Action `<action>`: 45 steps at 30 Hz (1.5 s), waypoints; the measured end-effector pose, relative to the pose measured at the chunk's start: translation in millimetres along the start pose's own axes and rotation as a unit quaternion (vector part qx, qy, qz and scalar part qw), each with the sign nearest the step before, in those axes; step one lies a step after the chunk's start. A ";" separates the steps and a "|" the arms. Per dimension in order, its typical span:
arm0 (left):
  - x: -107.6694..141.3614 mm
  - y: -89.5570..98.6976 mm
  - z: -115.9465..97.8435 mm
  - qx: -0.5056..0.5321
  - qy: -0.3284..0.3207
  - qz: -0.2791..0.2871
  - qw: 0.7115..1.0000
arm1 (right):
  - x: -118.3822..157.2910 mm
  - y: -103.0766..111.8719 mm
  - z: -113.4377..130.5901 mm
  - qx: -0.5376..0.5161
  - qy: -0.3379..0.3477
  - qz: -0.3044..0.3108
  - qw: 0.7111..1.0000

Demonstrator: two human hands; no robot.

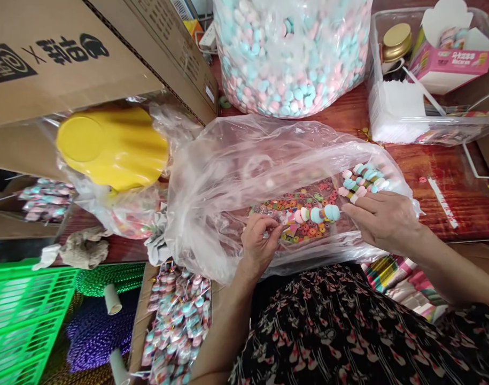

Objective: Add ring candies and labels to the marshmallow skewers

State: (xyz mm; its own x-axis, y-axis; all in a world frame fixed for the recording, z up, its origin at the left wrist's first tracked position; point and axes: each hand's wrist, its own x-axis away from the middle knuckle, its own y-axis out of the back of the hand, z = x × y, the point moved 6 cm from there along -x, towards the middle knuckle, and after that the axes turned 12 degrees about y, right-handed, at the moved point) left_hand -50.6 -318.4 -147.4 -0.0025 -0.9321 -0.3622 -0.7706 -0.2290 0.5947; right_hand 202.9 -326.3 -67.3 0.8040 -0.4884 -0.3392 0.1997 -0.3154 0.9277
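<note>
My left hand (pixel 261 240) pinches the left end of a skewer (pixel 314 215) threaded with pink, white and blue candies. Its right end lies beside the fingertips of my right hand (pixel 384 220). The fingers of my right hand reach toward a pile of pastel candies (pixel 362 182) at the right of a clear plastic bag (pixel 228 160); whether they grip any is hidden. Small ring-shaped candies (pixel 308 231) in orange, red and green lie under the skewer, on the plastic.
A large bag of pastel candies (pixel 292 64) stands behind. At the back right is a clear bin (pixel 428 125) with a pink box. A yellow container (pixel 111 147) and cardboard box (pixel 68 96) stand left. Wrapped skewers (pixel 180 321) fill a box below; a green basket (pixel 23 321) is lower left.
</note>
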 end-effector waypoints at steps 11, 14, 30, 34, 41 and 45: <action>4.9 -11.8 -15.3 0.004 -0.111 0.080 0.991 | -6.8 -8.4 -2.6 0.007 0.051 0.044 0.998; 6.9 -8.7 -9.3 0.009 -0.114 0.109 0.987 | -2.9 -9.1 -6.3 0.005 0.059 0.049 0.997; -25.4 -45.9 -17.8 0.495 0.263 0.009 0.828 | -13.6 -11.4 38.0 -0.094 -0.046 -0.134 0.985; -21.5 -46.0 -11.5 0.523 0.295 0.054 0.798 | -1.6 -33.7 27.4 -0.289 -0.083 -0.187 0.935; -19.8 -41.7 -12.1 0.459 0.294 0.072 0.835 | 0.2 -61.2 29.7 -0.453 -0.169 -0.202 0.852; -16.3 -45.3 -18.7 0.478 0.301 0.129 0.815 | -4.3 -56.8 30.8 -0.411 -0.136 -0.186 0.882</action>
State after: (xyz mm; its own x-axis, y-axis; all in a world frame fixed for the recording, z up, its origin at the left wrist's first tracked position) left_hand -3.8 -298.0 -155.0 -0.1521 -0.9493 0.2751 -0.9392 0.0521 -0.3395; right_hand 170.9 -331.3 -123.4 0.4560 -0.6881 -0.5645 0.8493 0.1468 0.5071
